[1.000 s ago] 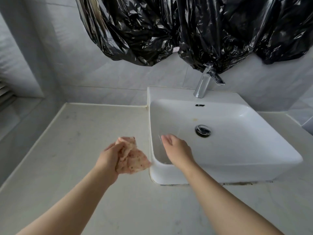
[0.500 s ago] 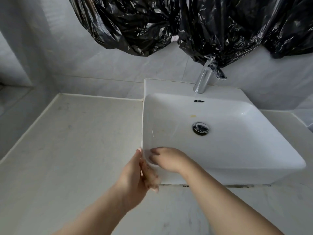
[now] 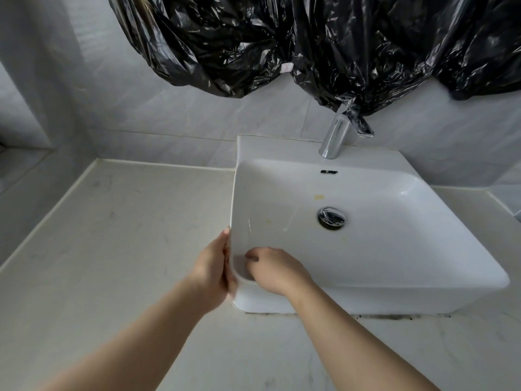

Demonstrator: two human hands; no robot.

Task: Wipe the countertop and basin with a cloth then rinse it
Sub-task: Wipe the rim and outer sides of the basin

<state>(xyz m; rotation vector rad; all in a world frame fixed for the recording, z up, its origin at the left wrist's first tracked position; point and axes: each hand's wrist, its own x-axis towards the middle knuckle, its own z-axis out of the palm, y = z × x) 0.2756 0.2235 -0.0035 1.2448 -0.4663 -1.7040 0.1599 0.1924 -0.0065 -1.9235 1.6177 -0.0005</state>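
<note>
A white square basin (image 3: 394,258) stands on a pale stone countertop (image 3: 112,249). My left hand (image 3: 210,266) presses flat against the outside of the basin's left wall, near the front corner. The pink cloth it held a moment ago is hidden under the palm. My right hand (image 3: 276,269) lies over the front-left rim with its fingers curled down inside the basin. A small yellow stain (image 3: 319,197) sits above the chrome drain (image 3: 331,217).
A chrome faucet (image 3: 335,136) rises at the back of the basin, its top wrapped in black plastic. Black plastic bags (image 3: 282,46) hang over the tiled wall above. Dark grime lines the joint under the basin's front edge (image 3: 394,316).
My left hand carried the cloth from above the countertop to the basin's outer left wall, and the cloth went out of sight. My right hand slid along the rim toward the front-left corner.
</note>
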